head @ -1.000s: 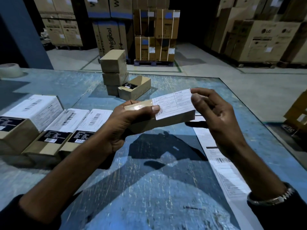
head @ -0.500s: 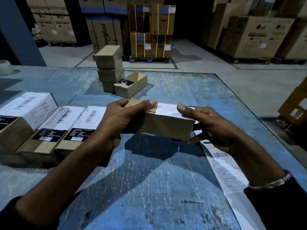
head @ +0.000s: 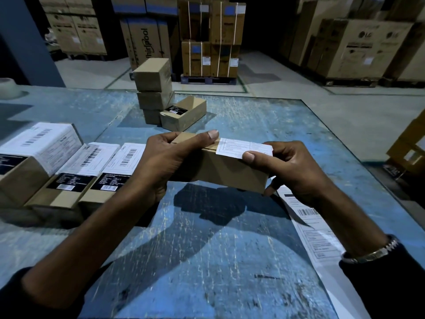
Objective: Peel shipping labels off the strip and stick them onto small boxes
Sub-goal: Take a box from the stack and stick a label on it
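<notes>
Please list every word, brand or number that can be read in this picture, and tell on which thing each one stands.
"Whirlpool": sideways on the tall carton behind the table.
"LG": on the big cartons at right.
Label on the held box: too small to read.
Labelled boxes at left, label strip: barcodes and print, too blurred to read.

Dark sleeves, bare forearms
Both sleeves [head: 388, 284] pushed up; there's a silver metal link bracelet [head: 373, 252] on the right wrist.
</notes>
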Demonstrator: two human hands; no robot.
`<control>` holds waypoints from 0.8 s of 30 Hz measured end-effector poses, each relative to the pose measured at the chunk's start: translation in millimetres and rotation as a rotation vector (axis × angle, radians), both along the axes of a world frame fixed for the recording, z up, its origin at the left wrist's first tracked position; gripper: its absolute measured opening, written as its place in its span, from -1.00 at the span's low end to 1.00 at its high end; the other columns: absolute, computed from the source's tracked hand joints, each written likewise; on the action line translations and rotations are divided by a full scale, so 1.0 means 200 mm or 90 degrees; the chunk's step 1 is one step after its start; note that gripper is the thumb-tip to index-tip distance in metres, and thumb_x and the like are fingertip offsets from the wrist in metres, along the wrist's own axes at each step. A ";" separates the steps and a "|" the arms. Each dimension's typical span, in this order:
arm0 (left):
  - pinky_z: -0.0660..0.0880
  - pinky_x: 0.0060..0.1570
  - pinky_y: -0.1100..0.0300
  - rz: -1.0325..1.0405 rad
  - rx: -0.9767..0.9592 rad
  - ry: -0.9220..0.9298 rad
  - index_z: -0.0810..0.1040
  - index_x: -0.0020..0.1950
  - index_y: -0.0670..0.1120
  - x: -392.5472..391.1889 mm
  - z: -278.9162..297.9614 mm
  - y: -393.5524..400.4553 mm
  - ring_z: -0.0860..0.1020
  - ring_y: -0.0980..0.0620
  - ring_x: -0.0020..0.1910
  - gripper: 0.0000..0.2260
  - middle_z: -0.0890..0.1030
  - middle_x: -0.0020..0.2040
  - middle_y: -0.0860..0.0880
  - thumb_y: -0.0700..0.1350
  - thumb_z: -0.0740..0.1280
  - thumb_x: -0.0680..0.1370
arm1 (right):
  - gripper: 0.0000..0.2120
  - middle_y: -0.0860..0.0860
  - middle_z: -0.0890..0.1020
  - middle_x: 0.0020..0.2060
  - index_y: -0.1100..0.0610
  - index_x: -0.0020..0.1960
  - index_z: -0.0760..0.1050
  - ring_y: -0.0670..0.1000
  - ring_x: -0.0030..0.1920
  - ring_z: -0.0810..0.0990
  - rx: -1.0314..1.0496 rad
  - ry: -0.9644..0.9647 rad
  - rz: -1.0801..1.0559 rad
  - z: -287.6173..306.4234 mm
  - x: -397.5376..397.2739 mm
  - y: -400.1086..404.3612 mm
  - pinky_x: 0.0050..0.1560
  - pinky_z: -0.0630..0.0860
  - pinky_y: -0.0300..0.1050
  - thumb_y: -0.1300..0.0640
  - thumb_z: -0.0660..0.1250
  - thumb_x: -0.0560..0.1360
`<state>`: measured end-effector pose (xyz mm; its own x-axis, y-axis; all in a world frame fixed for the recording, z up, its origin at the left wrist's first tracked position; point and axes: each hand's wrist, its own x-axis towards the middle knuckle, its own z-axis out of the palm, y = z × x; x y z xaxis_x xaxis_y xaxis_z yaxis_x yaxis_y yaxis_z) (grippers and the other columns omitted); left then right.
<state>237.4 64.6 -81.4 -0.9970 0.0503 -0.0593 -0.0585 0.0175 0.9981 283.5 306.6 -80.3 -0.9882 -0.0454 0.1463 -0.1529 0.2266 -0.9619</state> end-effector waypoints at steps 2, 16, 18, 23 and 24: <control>0.65 -0.21 0.09 0.000 0.003 0.010 0.75 0.08 -0.14 0.00 0.00 0.00 0.77 -0.08 -0.03 -0.51 0.79 -0.03 -0.09 0.19 0.67 0.36 | -0.60 0.14 0.77 -0.11 0.08 0.04 0.78 0.11 -0.20 0.73 0.005 0.005 -0.002 0.00 0.00 0.01 -0.47 0.65 -0.04 -0.16 0.57 0.34; 0.63 -0.27 0.14 0.024 -0.243 0.143 0.77 -0.05 0.11 0.01 -0.02 0.03 0.69 0.04 -0.15 -0.37 0.75 -0.10 0.07 0.60 0.47 0.21 | -0.63 -0.01 0.80 -0.03 0.05 0.19 0.75 -0.06 -0.11 0.77 0.048 -0.003 0.061 0.01 -0.01 0.05 -0.31 0.60 -0.20 0.10 0.64 0.40; 0.69 -0.16 -0.03 0.025 -0.344 0.151 0.75 -0.10 0.18 0.01 -0.03 0.04 0.69 0.01 -0.16 -0.34 0.73 -0.20 0.12 0.68 0.40 0.16 | -0.63 -0.04 0.80 -0.03 0.04 0.19 0.74 -0.07 -0.12 0.76 0.068 0.007 0.075 0.01 -0.01 0.05 -0.29 0.58 -0.22 0.12 0.65 0.40; 0.48 -0.27 0.06 -0.027 -0.437 0.197 0.71 -0.16 0.11 0.01 -0.03 0.04 0.66 0.00 -0.20 -0.35 0.66 -0.31 0.09 0.66 0.36 0.21 | -0.61 -0.03 0.81 -0.03 0.05 0.17 0.76 -0.07 -0.12 0.76 0.063 0.023 0.075 0.01 0.00 0.06 -0.32 0.56 -0.23 0.07 0.65 0.35; 0.50 -0.28 0.02 -0.028 -0.444 0.210 0.71 -0.16 0.10 0.01 -0.03 0.04 0.66 0.01 -0.20 -0.35 0.66 -0.30 0.08 0.66 0.36 0.21 | -0.60 -0.03 0.81 -0.02 0.05 0.17 0.76 -0.07 -0.11 0.76 0.064 0.025 0.076 0.01 0.00 0.06 -0.32 0.56 -0.23 0.05 0.65 0.35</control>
